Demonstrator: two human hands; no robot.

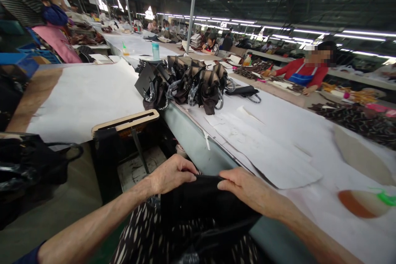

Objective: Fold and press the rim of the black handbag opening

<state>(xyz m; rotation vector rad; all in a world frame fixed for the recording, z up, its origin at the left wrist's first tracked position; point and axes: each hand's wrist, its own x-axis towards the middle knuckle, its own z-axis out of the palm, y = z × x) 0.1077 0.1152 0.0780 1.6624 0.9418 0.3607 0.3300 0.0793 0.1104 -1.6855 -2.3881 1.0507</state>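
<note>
A black handbag [210, 202] rests over my lap, its upper edge stretched between my two hands. My left hand [173, 173] pinches that edge on the left with thumb and fingers. On the right, my right hand [244, 187] grips the same edge, thumb toward me. The lower part of the bag is dark and hard to make out against the patterned cloth on my legs. A bit of clear plastic wrap [189, 258] shows at the bottom. Just beyond my hands runs the edge of a white-covered table [278, 132].
Several dark bags with plastic-wrapped handles [185, 82] stand on the table. A wooden slotted frame [125, 121] juts out at left. A bottle with a green cap [365, 203] lies at right. Dark bags [34, 169] sit at left. Across the table works a person in red [305, 70].
</note>
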